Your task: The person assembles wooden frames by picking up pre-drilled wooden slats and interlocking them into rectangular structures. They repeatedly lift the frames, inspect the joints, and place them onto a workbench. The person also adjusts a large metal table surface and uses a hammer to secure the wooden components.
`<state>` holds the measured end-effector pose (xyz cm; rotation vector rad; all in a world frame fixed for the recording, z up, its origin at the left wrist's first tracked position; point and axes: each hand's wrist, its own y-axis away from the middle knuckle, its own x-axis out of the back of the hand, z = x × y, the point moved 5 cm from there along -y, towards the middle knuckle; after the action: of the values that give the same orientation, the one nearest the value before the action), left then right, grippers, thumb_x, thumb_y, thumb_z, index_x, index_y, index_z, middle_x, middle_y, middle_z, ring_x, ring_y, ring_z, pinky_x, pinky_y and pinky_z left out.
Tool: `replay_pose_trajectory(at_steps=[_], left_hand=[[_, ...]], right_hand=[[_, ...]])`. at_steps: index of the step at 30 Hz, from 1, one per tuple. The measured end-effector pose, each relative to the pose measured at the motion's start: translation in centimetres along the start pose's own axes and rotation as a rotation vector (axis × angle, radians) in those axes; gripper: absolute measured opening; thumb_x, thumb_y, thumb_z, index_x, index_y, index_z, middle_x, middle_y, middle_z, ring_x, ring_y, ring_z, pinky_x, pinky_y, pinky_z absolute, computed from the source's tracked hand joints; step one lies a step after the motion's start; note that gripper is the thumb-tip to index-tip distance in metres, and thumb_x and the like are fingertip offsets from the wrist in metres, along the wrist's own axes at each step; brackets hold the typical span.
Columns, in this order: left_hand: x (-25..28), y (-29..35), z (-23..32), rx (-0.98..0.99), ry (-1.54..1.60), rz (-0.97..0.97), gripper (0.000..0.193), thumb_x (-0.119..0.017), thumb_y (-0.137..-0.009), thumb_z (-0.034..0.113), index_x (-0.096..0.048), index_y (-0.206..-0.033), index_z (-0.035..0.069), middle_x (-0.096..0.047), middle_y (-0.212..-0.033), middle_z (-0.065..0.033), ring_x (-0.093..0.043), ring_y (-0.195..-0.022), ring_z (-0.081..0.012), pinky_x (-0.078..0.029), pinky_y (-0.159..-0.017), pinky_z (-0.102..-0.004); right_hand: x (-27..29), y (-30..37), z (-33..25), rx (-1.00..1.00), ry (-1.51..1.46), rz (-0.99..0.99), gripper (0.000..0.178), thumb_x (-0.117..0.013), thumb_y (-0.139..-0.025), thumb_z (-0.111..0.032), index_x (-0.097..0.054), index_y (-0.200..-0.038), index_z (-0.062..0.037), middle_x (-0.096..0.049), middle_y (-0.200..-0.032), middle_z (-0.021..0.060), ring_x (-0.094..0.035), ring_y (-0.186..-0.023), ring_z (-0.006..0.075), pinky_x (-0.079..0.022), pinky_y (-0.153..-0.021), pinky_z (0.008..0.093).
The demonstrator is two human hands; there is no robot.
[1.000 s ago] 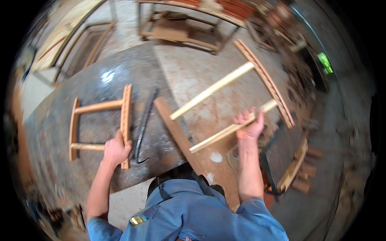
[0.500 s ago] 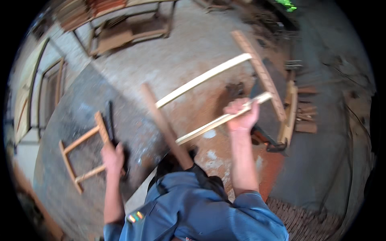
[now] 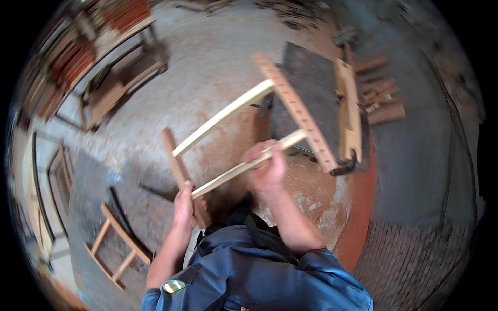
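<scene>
A wooden frame spans the space in front of me, with two reddish-brown rails joined by two pale crosspieces. Its right rail (image 3: 298,114) carries a row of dark slots. My right hand (image 3: 267,168) is closed around the nearer pale crosspiece (image 3: 223,180), toward its right end. Where that crosspiece meets the left rail (image 3: 174,155), my left hand (image 3: 185,207) grips the rail near its lower end. The farther crosspiece (image 3: 223,118) is untouched. On the dark surface to my left lies a smaller wooden frame (image 3: 123,233), beside a dark curved bar (image 3: 122,213).
A dark work surface (image 3: 306,72) stands at right, with a slotted light-wood piece (image 3: 353,116) and a black clamp-like hook (image 3: 345,165) at its edge. Wood pieces (image 3: 386,113) lie beyond. Stacked slats (image 3: 67,67) and a low rack (image 3: 124,78) stand far left.
My left hand has left the smaller frame and taken hold of the large frame's left rail. The large frame and my right hand have shifted left in view, and the view has turned.
</scene>
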<state>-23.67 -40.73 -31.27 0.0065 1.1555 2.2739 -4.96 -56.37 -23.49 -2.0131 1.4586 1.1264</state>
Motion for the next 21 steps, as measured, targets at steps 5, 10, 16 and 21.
replay_pose_trajectory(at_steps=[5,10,16,21], left_hand=[[-5.5,-3.5,-1.1,-0.027,-0.151,0.009,0.039,-0.056,-0.092,0.045,-0.047,-0.087,0.008,-0.052,-0.061,-0.0085,-0.051,-0.044,-0.0193,-0.046,-0.04,-0.0323],[-10.4,-6.1,-0.4,-0.088,-0.327,0.033,0.042,-0.059,-0.09,0.047,-0.047,-0.086,0.006,-0.049,-0.059,-0.0077,-0.049,-0.042,-0.0178,-0.044,-0.038,-0.0312],[-19.4,-8.7,0.0,-0.164,-0.567,-0.107,0.042,-0.058,-0.091,0.045,-0.049,-0.082,0.005,-0.049,-0.057,-0.0066,-0.049,-0.041,-0.0172,-0.044,-0.038,-0.0303],[-25.6,-11.2,-1.2,-0.082,-0.649,-0.2,0.046,-0.061,-0.088,0.048,-0.051,-0.079,0.004,-0.051,-0.058,-0.0067,-0.049,-0.042,-0.0167,-0.044,-0.039,-0.0306]], right_hand=[[6.4,-1.3,-3.5,0.017,0.366,-0.013,0.018,-0.056,-0.094,-0.026,-0.055,-0.095,-0.0088,-0.061,-0.087,0.0076,-0.059,-0.082,0.0208,-0.05,-0.078,0.0413],[14.8,-1.7,-7.0,-0.253,0.585,0.198,0.035,-0.056,-0.094,-0.037,-0.055,-0.103,-0.003,-0.061,-0.088,0.009,-0.06,-0.081,0.0166,-0.051,-0.069,0.0308],[22.0,-3.5,-10.0,-0.367,0.36,0.463,0.047,-0.053,-0.093,-0.049,-0.054,-0.098,-0.0026,-0.061,-0.08,0.0099,-0.061,-0.065,0.0162,-0.052,-0.056,0.0308],[23.6,-3.9,-15.4,-0.365,0.632,0.422,0.049,-0.053,-0.093,-0.048,-0.059,-0.087,0.0007,-0.065,-0.077,0.0073,-0.06,-0.058,0.0136,-0.05,-0.05,0.0286]])
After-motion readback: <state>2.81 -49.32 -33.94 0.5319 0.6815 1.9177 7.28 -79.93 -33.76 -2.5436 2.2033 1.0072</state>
